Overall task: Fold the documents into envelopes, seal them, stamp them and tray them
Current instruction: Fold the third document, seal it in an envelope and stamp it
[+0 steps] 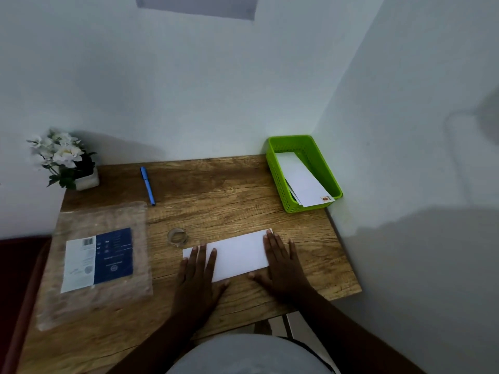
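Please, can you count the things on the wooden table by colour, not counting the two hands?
White: 3 (folded paper under both hands, envelopes in the basket counted as one stack, flower pot)
Green: 1 (basket)
Blue: 1 (pen)
Clear: 2 (tape roll, plastic packet)
Total: 7

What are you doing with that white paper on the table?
A person presses a white paper flat on the wooden table, left hand on one end, right hand on the other. A green basket in the corner already holds stamped envelopes. A tape roll and blue pen lie nearby.
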